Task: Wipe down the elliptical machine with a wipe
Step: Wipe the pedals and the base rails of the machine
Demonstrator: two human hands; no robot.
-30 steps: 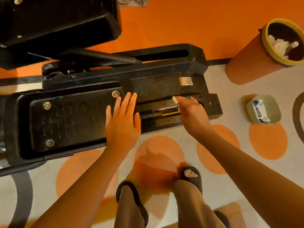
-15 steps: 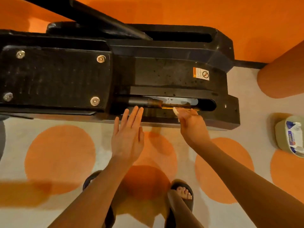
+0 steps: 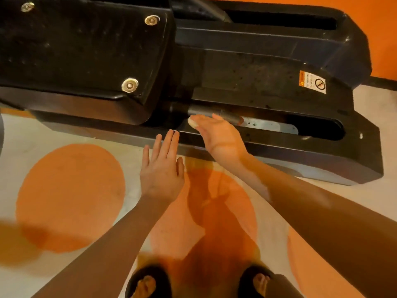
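Note:
The black elliptical machine base [image 3: 268,67] fills the top of the view, with its foot pedal [image 3: 81,46] at the upper left. My right hand [image 3: 219,136] reaches into the near rail slot and holds a small white wipe [image 3: 191,122] against the dark metal rod [image 3: 206,111] there. Only the wipe's left end shows past my fingers. My left hand [image 3: 162,168] hovers flat with straight fingers just in front of the base's near edge, holding nothing.
A warning sticker [image 3: 312,82] sits on the base at the right. The floor [image 3: 71,190] is pale with large orange circles. My two feet in black sandals [image 3: 150,282] stand at the bottom. An orange wall runs behind the machine.
My right hand has slid the wipe leftward along the rod in the slot. My left hand has come off the pedal edge toward me. The view has moved closer to the base.

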